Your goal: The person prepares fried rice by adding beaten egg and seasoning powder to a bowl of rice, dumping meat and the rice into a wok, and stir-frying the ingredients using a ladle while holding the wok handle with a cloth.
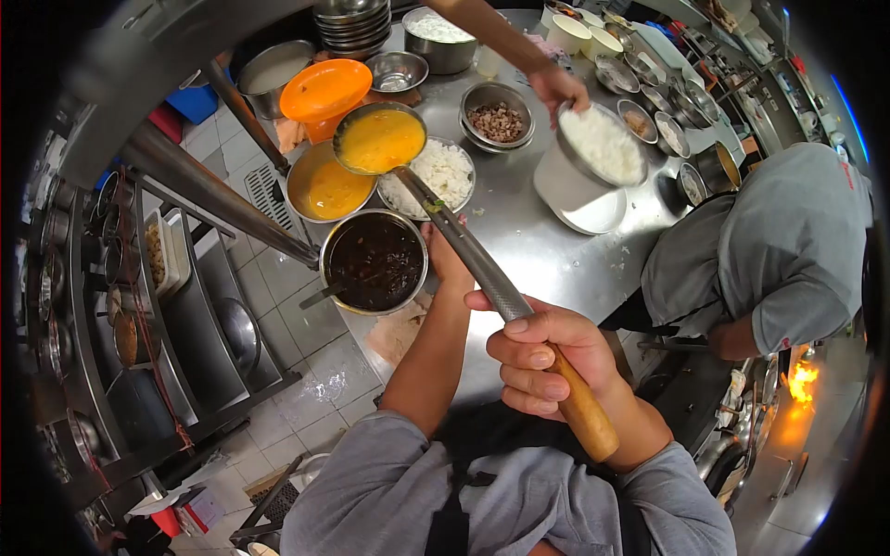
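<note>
My right hand (547, 361) is wrapped around the wooden handle of a long metal ladle (482, 273). Yellow beaten egg fills the ladle's round bowl (380, 139), which hangs above a metal bowl of beaten egg (331, 185) and the edge of a bowl of white rice (445, 176). At the near rim of that rice bowl, my left hand (449, 255) grips it, its fingers partly hidden by the ladle's shaft. Just left of this hand stands a pot of dark sauce (375, 262) with a utensil handle sticking out over its rim.
Across the steel table (505, 208), a co-worker's hand (561, 90) holds a container of rice (603, 144) over a white tub (579, 199). Chopped meat (496, 122) sits in a bowl nearby. Another person (760, 241) stands at right, near a stove flame (799, 380). Shelving (176, 315) lines the left.
</note>
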Motion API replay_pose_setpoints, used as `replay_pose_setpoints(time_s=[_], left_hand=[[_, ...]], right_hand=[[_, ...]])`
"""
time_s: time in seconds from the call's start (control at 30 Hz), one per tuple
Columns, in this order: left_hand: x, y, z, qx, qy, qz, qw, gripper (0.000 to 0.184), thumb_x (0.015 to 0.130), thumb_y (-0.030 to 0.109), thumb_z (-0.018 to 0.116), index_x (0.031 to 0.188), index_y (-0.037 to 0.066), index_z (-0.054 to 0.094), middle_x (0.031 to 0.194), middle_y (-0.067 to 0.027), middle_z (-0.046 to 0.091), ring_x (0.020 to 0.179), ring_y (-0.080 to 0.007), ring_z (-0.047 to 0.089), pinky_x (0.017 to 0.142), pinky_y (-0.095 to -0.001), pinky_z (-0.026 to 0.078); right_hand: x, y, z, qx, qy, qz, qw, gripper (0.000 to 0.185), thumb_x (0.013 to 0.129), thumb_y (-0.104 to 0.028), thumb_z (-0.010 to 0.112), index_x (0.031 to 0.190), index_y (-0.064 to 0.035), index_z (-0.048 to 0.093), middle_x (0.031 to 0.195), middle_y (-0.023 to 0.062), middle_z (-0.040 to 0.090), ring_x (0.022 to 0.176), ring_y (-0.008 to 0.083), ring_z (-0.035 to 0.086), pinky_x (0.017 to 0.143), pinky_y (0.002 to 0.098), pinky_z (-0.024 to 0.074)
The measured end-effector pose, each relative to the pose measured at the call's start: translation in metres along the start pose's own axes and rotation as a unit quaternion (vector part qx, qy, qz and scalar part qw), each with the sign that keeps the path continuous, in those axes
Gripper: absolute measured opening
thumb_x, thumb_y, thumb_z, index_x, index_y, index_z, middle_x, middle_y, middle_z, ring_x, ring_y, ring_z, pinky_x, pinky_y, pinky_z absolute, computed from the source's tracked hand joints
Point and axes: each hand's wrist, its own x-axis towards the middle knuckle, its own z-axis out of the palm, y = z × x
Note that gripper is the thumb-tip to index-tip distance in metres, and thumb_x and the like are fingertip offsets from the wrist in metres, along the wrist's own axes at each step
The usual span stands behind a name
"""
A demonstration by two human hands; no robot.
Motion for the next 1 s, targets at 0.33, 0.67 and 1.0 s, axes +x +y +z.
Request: replay_pose_setpoints(time_s=[0.33,0.67,1.0], left_hand=[[0.005,0.007,0.000,0.100,-0.012,0.009,0.995,0.013,0.090,0.017,0.051,0.096,0.006,0.050,0.092,-0.0065,0.055,0.090,-0.0163,0.055,0.084,-0.0309,0.044],[-0.032,0.020,0.006,0.115,-0.015,-0.011,0.993,0.010,0.088,0.014,0.053,0.087,0.004,0.053,0.076,-0.0070,0.056,0.068,-0.0179,0.056,0.058,-0.0321,0.045],[-0.032,0.008,-0.032,0.201,-0.059,-0.029,0.977,0.014,0.088,0.010,0.057,0.094,0.002,0.047,0.089,-0.0103,0.052,0.080,-0.0191,0.054,0.075,-0.0326,0.052]], right_hand=[[-0.039,0.014,-0.014,-0.018,0.031,-0.032,0.999,0.035,0.093,-0.005,0.044,0.127,-0.0079,0.049,0.061,0.0012,0.045,0.038,0.0138,0.044,0.037,0.0303,0.0354],[-0.065,0.043,-0.036,0.015,0.007,-0.059,0.998,0.034,0.095,-0.007,0.043,0.128,-0.0046,0.049,0.062,0.0004,0.048,0.038,0.0128,0.043,0.039,0.0301,0.0377],[-0.088,0.054,-0.044,0.000,0.022,-0.077,0.997,0.033,0.093,-0.005,0.045,0.126,-0.0056,0.045,0.063,0.0014,0.045,0.039,0.0144,0.044,0.038,0.0306,0.0341]])
